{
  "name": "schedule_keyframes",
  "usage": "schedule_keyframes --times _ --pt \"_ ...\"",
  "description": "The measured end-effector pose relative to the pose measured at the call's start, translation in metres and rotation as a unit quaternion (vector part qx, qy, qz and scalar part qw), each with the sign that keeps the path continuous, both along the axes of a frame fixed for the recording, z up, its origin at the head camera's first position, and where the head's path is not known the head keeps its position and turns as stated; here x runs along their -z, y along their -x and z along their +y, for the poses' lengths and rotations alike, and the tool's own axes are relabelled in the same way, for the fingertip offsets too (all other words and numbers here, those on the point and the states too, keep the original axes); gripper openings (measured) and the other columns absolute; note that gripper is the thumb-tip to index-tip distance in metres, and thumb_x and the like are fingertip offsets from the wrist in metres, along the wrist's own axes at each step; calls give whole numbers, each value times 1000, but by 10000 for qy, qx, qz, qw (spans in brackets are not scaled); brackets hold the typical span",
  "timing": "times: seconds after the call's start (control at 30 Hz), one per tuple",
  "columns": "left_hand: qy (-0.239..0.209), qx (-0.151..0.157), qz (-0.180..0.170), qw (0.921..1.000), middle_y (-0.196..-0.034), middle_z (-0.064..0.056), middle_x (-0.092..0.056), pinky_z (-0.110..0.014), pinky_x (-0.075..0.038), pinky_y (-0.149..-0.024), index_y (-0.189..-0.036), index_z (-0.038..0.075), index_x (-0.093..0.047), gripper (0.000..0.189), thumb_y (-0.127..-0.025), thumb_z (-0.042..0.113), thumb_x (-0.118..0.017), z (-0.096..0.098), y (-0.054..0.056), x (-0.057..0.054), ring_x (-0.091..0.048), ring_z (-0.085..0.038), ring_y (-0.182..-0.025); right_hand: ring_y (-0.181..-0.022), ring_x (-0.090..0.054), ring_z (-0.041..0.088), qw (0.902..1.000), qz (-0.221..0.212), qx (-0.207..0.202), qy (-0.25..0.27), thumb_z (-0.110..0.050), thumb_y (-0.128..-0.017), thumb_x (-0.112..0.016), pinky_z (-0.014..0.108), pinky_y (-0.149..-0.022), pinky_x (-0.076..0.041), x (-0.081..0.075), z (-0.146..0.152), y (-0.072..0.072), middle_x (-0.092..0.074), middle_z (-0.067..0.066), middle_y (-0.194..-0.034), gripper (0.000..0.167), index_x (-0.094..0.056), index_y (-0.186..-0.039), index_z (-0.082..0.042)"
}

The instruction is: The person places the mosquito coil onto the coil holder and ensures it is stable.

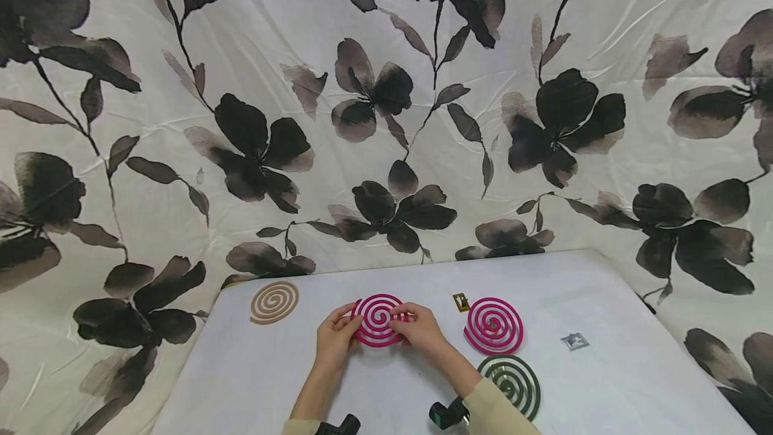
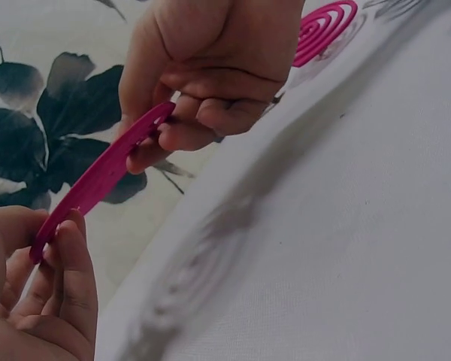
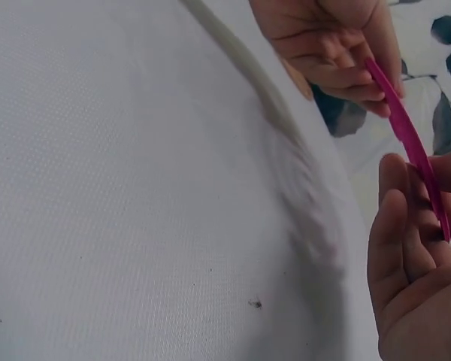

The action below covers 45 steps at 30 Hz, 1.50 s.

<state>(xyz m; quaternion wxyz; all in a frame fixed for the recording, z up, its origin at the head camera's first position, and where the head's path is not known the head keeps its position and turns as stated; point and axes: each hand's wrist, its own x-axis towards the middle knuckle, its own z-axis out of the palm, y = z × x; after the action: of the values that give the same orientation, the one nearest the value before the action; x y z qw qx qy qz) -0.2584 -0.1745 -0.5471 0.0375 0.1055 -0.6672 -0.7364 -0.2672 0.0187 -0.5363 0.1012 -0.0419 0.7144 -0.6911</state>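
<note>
A pink spiral mosquito coil (image 1: 378,344) is held up between both hands, above the white table. My left hand (image 1: 333,340) pinches its left edge between thumb and fingers. On the opposite side, my right hand (image 1: 425,333) grips the coil's right edge the same way. Both wrist views show this coil (image 2: 98,177) nearly edge-on and tilted, apart from the tabletop, with its shadow below. A second pink coil (image 1: 493,323) lies to the right of the hands. Partly behind the right sleeve is a dark green coil (image 1: 535,391).
A tan coil (image 1: 274,302) lies at the table's back left. Beside the second pink coil is a small gold metal piece (image 1: 461,302); a silver one (image 1: 575,342) lies farther right. Floral cloth (image 1: 386,86) hangs behind the white table (image 1: 241,368).
</note>
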Motion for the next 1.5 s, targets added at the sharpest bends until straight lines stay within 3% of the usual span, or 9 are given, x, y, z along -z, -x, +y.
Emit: schedule_keyframes --times 0.43,0.67,0.8,1.17,1.5 --pt "129 171 -72 9997 -98 -12 -70 -26 -54 -62 -125 4 -61 42 -88 17 -73 12 -10 -2 -65 -17 -78 -60 -59 13 9986 -251 328 335 -13 -87 -73 27 -52 -52 1 9 -15 -68 6 -83 28 -66 -113 -3" --pt "153 345 56 9993 -95 -12 -69 -26 -53 -60 -124 5 -61 39 -88 15 -73 19 -8 -6 -64 -17 -76 -67 -59 15 9971 -171 548 504 -12 -88 -72 28 -55 -53 0 12 -17 -64 8 -100 28 -67 -115 -5" --pt "67 561 26 9984 -98 -12 -68 -27 -55 -64 -126 5 -60 41 -88 17 -73 27 -7 -7 -65 -19 -81 -66 -58 15 9959 -158 741 496 -10 -88 -71 29 -55 -53 -1 18 -21 -65 9 -99 28 -66 -114 -2" --pt "72 632 17 9980 -97 -11 -69 -29 -54 -64 -127 6 -60 41 -90 19 -71 38 -3 -10 -64 -17 -77 -66 -58 13 9930 -231 986 615 -10 -87 -72 27 -56 -52 -4 32 -29 -66 6 -91 28 -66 -112 0" --pt "-172 600 -43 9980 -95 -11 -69 -33 -56 -69 -125 -7 -57 37 -94 13 -64 45 8 -4 -67 -17 -80 -65 -58 13 9891 -322 1310 595 -9 -87 -71 28 -55 -52 -12 52 -37 -66 6 -91 28 -65 -113 1"
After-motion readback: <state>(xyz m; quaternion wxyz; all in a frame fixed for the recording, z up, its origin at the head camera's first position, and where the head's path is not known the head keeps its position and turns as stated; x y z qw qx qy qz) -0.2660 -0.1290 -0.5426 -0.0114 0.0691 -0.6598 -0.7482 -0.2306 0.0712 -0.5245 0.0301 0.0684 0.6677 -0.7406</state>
